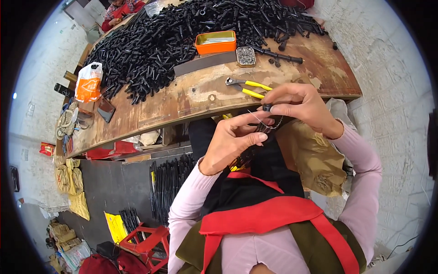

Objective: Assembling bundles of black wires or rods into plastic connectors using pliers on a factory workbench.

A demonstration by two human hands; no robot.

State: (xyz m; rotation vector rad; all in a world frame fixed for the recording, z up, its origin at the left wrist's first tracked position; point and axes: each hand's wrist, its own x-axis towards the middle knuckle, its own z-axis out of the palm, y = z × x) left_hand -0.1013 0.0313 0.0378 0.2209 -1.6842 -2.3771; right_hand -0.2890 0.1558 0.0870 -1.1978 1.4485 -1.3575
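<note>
Over my lap, just off the table's front edge, both hands meet. My right hand (301,106) pinches a small black cylindrical part (267,108) between thumb and fingertips. Beside it, my left hand (235,142) is closed on a thin metal wire (254,116), whose pale end sticks up past the fingers. A dark segmented strand (276,126) curves between the two hands; its exact make is too small to tell. End-cutting pliers (251,86) with yellow handles lie on the table, right behind my right hand.
A big heap of black tubular parts (159,45) covers the wooden table (150,112). Near it stand an orange tin (216,49), a small tin of metal bits (246,56) and a phone (106,110). A red stool (148,244) is at lower left. Another person (121,11) sits at the far left.
</note>
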